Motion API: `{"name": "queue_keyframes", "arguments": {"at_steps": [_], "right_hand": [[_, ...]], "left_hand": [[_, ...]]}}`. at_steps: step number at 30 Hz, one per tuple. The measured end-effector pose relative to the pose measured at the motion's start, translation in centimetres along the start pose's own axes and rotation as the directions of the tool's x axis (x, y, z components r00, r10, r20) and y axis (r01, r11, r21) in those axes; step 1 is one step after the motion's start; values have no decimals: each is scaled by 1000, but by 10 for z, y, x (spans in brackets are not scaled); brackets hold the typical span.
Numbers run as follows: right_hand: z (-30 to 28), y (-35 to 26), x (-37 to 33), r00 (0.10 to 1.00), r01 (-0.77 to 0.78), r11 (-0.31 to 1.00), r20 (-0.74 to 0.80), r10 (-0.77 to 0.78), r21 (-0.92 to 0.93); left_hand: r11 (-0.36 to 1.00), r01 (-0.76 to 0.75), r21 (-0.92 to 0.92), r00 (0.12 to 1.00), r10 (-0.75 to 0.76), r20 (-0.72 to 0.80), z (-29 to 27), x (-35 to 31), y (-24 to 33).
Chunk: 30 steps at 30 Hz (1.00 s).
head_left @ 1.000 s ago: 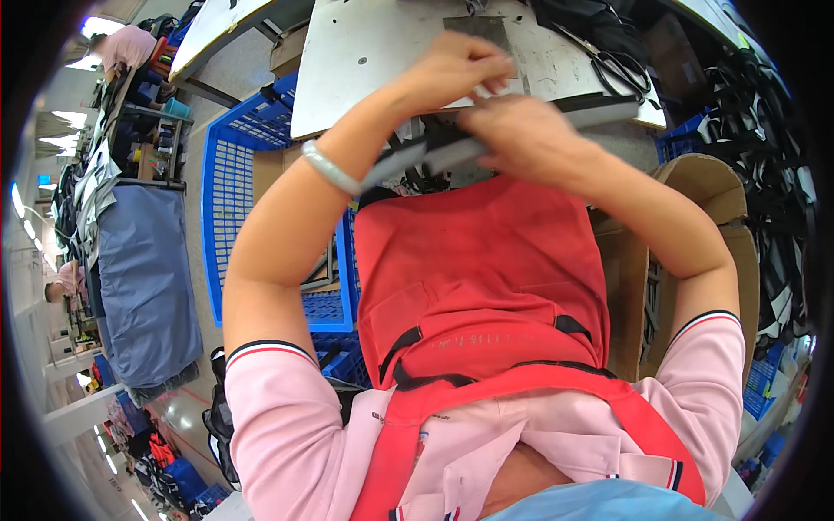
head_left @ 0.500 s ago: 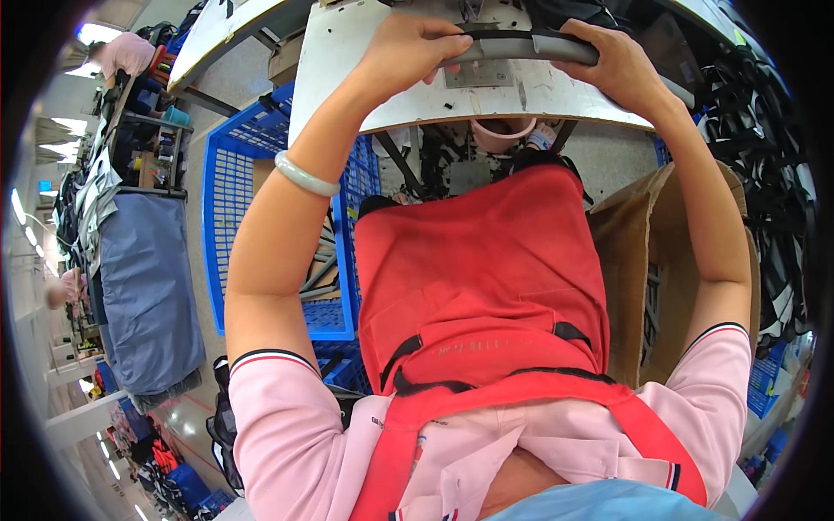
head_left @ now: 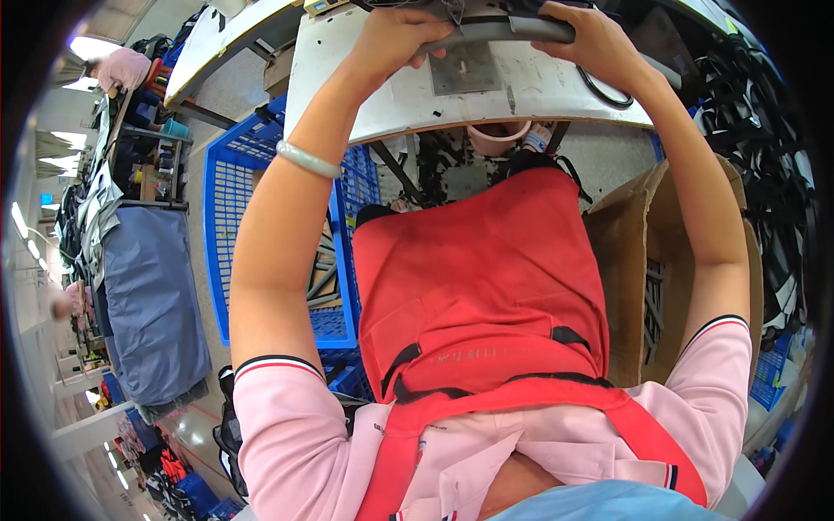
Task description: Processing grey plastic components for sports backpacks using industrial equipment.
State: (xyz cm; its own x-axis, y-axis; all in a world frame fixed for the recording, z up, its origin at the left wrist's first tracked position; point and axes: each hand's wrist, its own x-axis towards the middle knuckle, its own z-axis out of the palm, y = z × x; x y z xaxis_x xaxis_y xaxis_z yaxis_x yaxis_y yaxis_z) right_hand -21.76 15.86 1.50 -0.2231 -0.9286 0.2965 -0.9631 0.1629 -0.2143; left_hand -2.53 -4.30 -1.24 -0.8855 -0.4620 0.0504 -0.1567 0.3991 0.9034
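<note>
Between my two hands, a curved grey tube-like strip (head_left: 499,29) is held crosswise over the far part of a white worktable (head_left: 347,97). My left hand (head_left: 393,42) is closed around its left end, thumb on top. At the other end, my right hand (head_left: 595,42) grips it with thumb and fingers. The strip bows slightly upward in the middle. Just beyond it, thin metal machine parts (head_left: 453,10) show at the top edge, too cut off to make out. A square metal plate (head_left: 465,74) is set into the tabletop on the near side of the strip.
A blue plastic crate (head_left: 349,260) with grey strips inside stands at my left. An open cardboard box (head_left: 621,234) stands at my right, also holding grey strips. Below the table edge is a pink bucket (head_left: 497,139). A black cord (head_left: 608,97) loops on the tabletop's right.
Both hands and the strip have moved farther away and slightly left. More of the metal plate and tabletop shows, and the black cord at the right has come into sight.
</note>
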Motion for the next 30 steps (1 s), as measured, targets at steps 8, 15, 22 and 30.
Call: {"name": "queue_keyframes", "arguments": {"at_steps": [8,15,22,30], "right_hand": [[38,-16,-38,956,208,974,-193,-222,-91],[92,-121,-63,820,569,817,136,-556,-87],[27,-17,-63,992,110,990,-77,-104,83],[14,1,-44,969,-245,944,66,236,219]], "left_hand": [[914,-120,388,984,160,-74,2,-12,-19],[998,24,-50,986,-15,165,61,-38,22],[942,336,-21,848,-293,441,2,-80,-28],[960,-121,253,991,132,-29,3,-49,2]]}}
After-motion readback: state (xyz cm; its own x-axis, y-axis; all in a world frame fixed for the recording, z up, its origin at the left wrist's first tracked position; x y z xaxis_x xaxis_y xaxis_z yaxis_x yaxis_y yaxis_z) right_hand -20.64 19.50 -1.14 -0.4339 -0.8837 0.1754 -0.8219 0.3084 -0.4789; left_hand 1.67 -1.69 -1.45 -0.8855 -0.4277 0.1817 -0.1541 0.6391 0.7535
